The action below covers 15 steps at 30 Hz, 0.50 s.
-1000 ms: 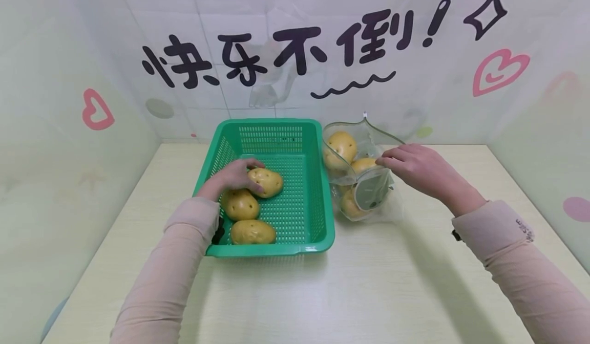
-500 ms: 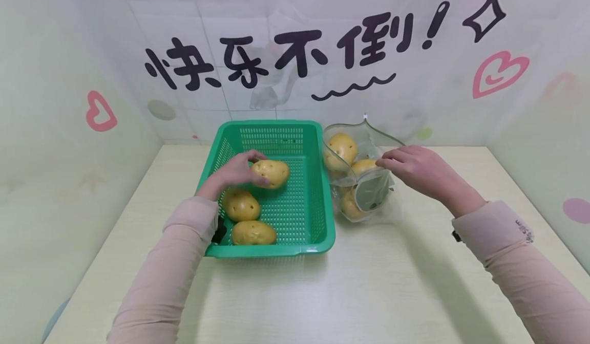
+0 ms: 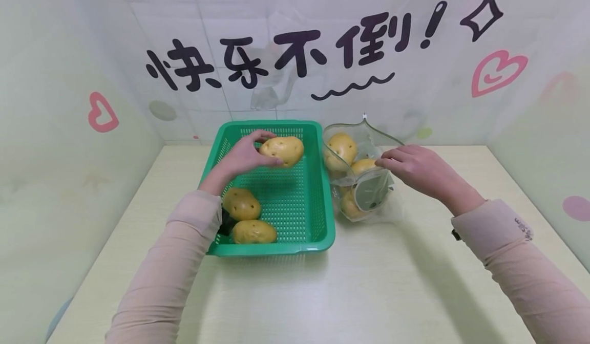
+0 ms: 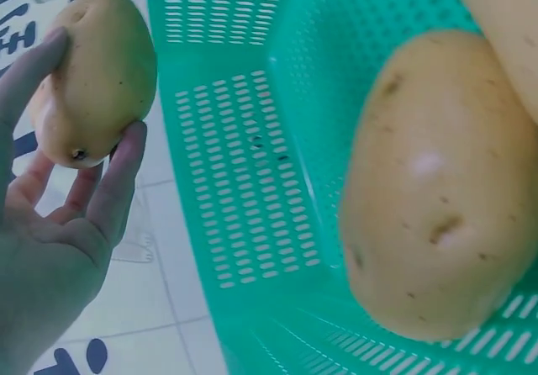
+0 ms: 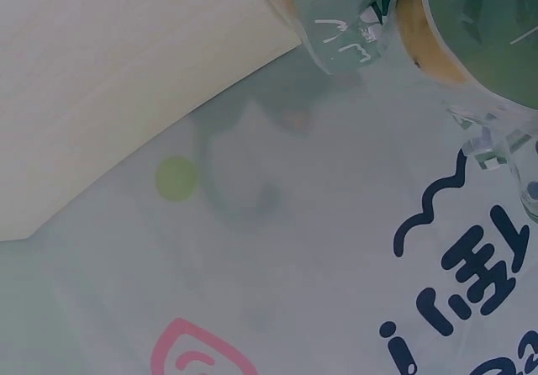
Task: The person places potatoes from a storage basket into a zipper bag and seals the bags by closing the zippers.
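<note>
My left hand [image 3: 243,155] holds a yellow potato [image 3: 285,151] above the green basket [image 3: 325,221], thumb on the near side and fingers behind. The left wrist view shows the same potato [image 4: 105,81] between thumb and fingers of the left hand [image 4: 59,257]. Two more potatoes lie at the basket's left side, one [image 3: 241,204] behind the other [image 3: 254,231]. Right of the basket stands a clear zip bag [image 3: 392,213] with its mouth open and several potatoes [image 3: 341,149] inside. My right hand [image 3: 417,172] pinches the bag's right rim; the right wrist view does not show that hand.
Basket and bag stand side by side on a pale wooden table [image 3: 286,298]. A white printed sheet [image 3: 295,93] with dark lettering hangs behind them, and similar sheets flank the table. A green label [image 3: 372,190] is on the bag's front.
The left hand has lifted the potato off the basket floor and carried it up and to the right. The right hand and the bag have stayed in place.
</note>
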Available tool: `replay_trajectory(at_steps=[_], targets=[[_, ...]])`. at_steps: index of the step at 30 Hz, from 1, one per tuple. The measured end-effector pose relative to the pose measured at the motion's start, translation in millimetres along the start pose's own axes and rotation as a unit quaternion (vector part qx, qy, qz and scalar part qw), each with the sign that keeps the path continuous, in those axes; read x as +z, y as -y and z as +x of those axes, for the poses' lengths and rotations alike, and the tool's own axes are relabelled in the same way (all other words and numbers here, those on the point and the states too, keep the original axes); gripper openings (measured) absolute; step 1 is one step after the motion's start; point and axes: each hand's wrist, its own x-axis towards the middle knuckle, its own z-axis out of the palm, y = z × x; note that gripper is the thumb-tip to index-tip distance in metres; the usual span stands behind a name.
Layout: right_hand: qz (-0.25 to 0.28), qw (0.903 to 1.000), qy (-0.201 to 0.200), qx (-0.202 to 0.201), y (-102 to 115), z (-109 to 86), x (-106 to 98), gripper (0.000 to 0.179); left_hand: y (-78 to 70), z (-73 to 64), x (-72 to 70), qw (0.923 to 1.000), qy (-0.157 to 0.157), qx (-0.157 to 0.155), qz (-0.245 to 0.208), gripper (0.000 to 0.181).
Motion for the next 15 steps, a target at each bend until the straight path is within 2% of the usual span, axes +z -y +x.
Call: replay_trajectory(at_steps=[7,15], targets=[[0.001,1.0,0.001,-0.002,0,0.7,1,0.036,-15.3,0.7,-1.8,0.9968,-0.043,0.004,-0.067,0.069],[-0.001,1.0,-0.004,-0.002,0,0.3,2,0.035,-37.2,0.9,8.2,0.9863,-0.095,0.012,-0.134,0.069]])
